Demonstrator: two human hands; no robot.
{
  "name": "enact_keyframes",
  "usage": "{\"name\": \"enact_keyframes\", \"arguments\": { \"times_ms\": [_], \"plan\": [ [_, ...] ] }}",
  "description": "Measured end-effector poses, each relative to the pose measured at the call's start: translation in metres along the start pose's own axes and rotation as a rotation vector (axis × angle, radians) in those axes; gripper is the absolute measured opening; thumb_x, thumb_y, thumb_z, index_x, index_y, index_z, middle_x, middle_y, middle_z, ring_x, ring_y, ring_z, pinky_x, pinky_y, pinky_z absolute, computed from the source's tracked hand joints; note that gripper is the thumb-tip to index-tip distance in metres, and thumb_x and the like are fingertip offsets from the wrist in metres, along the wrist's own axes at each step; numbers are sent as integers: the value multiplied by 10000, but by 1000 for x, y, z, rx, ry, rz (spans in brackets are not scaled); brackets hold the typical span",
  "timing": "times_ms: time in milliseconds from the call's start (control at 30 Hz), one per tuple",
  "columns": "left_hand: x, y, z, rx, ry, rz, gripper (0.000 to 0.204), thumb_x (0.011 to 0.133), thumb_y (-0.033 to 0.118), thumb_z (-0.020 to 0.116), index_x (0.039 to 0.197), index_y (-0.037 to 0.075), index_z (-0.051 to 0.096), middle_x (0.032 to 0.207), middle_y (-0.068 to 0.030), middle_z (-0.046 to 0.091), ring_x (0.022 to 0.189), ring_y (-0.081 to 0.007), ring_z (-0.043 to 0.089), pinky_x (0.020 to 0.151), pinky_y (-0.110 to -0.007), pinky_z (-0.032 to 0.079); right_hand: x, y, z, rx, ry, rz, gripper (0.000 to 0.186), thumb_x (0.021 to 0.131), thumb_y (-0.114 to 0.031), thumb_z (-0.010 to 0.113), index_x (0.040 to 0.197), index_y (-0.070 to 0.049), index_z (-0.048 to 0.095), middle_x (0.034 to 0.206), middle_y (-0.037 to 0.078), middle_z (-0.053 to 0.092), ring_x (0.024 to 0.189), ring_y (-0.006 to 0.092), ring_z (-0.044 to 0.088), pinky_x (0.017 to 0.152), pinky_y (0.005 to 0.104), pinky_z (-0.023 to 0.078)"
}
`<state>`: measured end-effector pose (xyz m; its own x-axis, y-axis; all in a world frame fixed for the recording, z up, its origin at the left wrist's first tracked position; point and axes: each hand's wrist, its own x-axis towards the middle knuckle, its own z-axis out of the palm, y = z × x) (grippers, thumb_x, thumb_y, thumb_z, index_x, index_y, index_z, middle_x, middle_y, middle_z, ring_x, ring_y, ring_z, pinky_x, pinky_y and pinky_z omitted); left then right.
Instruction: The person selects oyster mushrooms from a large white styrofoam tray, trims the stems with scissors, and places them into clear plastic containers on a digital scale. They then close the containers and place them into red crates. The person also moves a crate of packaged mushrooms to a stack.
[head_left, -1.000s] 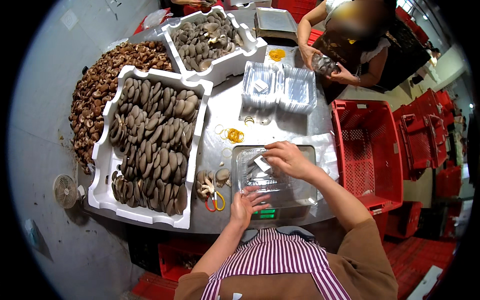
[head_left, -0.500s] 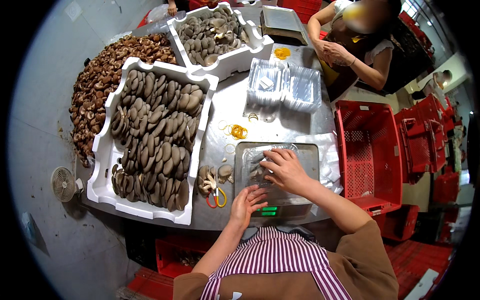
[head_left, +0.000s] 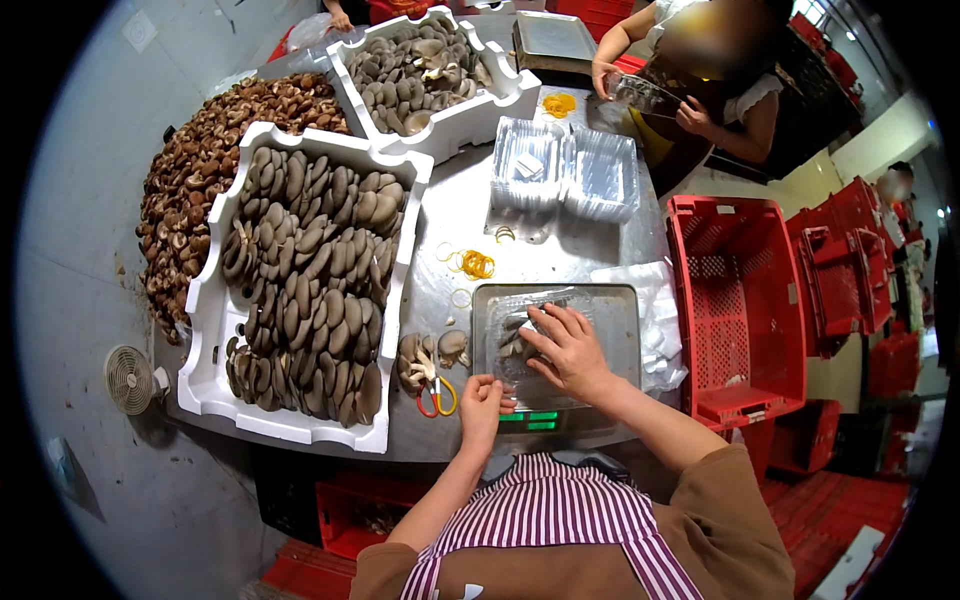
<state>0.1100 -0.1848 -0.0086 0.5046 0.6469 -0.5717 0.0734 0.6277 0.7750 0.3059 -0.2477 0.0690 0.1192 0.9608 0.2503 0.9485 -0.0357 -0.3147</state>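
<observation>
A clear plastic box (head_left: 513, 310) with grey oyster mushrooms (head_left: 513, 343) inside lies on the tray of a weighing scale (head_left: 615, 312), whose green display shows at its front. My right hand (head_left: 570, 352) rests with fingers stretched over the top of the box. At the near left corner of the box, my left hand (head_left: 484, 405) has its fingers curled in; whatever is between them is hidden. Left of the scale are loose oyster mushrooms (head_left: 452, 346) and scissors (head_left: 437, 398) with red and yellow handles.
White foam crates (head_left: 195, 352) of oyster mushrooms and a heap of brown mushrooms (head_left: 185, 215) fill the left. Stacked clear containers (head_left: 605, 178), rubber bands (head_left: 476, 264) and plastic bags (head_left: 655, 340) lie around the scale. A red crate (head_left: 740, 300) stands right. Across the table a person holds a clear container (head_left: 642, 95).
My left hand has gone from outspread fingers to curled ones, slightly lower at the box corner. My right hand barely shifts. The person opposite now holds up a clear container.
</observation>
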Motion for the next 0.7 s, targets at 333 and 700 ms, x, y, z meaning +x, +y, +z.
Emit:
{"name": "enact_keyframes", "arguments": {
  "times_ms": [333,700],
  "plan": [
    [2,6,2,-176,-42,-134,125,935,37,586,1028,18,504,919,-139,682,705,-191,681,606,-280,582,-4,8,-2,42,-17,-2,487,837,-281,707,1291,-153,585,1433,103,490,1326,307,434,1109,469,314],
    [9,6,6,-143,-30,-106,116,912,3,584,978,46,498,865,-123,670,675,-166,653,608,-287,574,-24,15,-4,92,139,198,506,822,-203,718,1295,-115,563,1404,136,493,1323,326,427,1083,465,334]
  ]
}}
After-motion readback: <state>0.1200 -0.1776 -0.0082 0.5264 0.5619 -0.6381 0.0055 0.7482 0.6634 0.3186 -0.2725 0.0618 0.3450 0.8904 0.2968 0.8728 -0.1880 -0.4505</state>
